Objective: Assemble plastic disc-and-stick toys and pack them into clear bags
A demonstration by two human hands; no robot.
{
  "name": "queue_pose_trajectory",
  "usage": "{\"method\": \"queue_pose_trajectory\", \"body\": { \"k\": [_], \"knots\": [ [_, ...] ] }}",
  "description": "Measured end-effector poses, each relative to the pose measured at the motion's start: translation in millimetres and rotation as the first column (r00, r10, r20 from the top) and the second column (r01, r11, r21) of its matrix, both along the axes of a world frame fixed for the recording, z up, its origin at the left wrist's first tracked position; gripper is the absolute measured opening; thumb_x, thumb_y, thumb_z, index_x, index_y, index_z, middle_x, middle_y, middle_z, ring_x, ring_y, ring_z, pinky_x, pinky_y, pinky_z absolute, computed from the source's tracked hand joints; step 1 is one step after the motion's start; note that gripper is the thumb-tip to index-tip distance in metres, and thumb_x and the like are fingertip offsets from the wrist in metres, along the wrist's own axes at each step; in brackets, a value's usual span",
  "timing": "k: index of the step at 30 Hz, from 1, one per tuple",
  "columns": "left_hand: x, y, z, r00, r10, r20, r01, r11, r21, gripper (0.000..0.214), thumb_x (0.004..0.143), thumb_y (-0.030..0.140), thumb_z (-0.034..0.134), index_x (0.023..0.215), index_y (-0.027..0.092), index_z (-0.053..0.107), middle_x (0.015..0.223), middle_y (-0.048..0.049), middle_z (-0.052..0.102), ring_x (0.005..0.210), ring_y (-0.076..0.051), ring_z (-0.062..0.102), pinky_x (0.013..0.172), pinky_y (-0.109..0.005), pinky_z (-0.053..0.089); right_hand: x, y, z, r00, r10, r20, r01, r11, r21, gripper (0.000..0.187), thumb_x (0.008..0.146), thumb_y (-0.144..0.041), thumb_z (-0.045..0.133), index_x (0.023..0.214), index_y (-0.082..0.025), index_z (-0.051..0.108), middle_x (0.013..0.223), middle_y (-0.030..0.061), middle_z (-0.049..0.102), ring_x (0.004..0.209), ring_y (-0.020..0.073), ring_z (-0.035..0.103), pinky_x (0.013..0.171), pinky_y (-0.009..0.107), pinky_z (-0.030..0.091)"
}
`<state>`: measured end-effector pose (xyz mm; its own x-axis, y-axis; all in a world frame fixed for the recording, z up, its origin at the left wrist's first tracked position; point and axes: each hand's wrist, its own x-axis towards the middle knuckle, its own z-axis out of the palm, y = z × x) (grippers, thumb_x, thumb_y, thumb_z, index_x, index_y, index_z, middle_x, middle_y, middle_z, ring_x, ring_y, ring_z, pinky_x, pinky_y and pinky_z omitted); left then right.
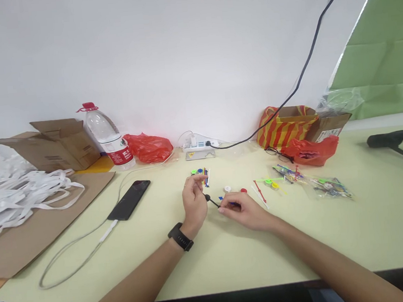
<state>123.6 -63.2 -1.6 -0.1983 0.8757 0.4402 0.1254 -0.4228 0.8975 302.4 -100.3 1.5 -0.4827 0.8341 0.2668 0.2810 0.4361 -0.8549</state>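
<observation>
My left hand (194, 200), with a black watch on its wrist, is raised a little above the pale yellow table (212, 264), fingers curled in a pinch around something small. My right hand (243, 209) rests on the table and pinches a thin black stick with a round black end (210, 200) that points toward the left hand. Small white, red and blue plastic pieces (234, 189) lie just behind the right hand. A small pile of coloured discs and sticks (201, 174) lies behind the left hand.
A black phone (129, 200) on a white cable lies at left, near cardboard (33, 224) with white straps (9, 188), a box and a water bottle (109, 137). At back: power strip (199, 147), red bags, striped box (288, 126). Bags of coloured parts (311, 183) lie at right.
</observation>
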Motion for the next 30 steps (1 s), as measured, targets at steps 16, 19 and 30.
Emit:
{"method": "queue_pose_trajectory", "body": {
  "k": [16,19,30],
  "knots": [
    [10,-13,2.2,0.99,-0.001,-0.139,0.039,0.962,0.269,0.035,0.099,0.006,0.035,0.096,0.021,0.067,0.087,-0.0047,0.054,0.08,-0.019,0.051,0.078,-0.033,0.043,-3,-1,-1.2,1.0,0.006,0.006,-0.006,1.0,0.013,0.015,0.088,-0.033,0.074,0.081,-0.02,0.073,0.074,-0.0008,0.057,0.071,0.0147,0.05,0.063,0.028,0.035],
    [11,-15,2.7,0.991,0.017,-0.135,0.024,0.954,0.3,0.035,0.097,0.004,0.036,0.094,0.021,0.065,0.086,-0.0042,0.052,0.079,-0.019,0.05,0.077,-0.033,0.043,-7,-2,-5.3,1.0,0.023,0.003,-0.023,1.0,-0.015,0.012,0.088,-0.027,0.071,0.079,-0.02,0.073,0.073,-0.0012,0.056,0.068,0.0141,0.049,0.062,0.028,0.036],
    [12,-10,-3.7,0.985,-0.102,-0.142,0.117,0.987,0.106,0.02,0.105,0.027,0.051,0.12,0.024,0.064,0.127,-0.0085,0.066,0.121,-0.023,0.06,0.101,-0.039,0.049,68,29,15.2,0.934,-0.347,0.088,0.33,0.93,0.163,0.018,0.096,-0.032,0.052,0.088,-0.02,0.063,0.079,0.0025,0.065,0.069,0.0173,0.055,0.063,0.028,0.041]
  ]
}}
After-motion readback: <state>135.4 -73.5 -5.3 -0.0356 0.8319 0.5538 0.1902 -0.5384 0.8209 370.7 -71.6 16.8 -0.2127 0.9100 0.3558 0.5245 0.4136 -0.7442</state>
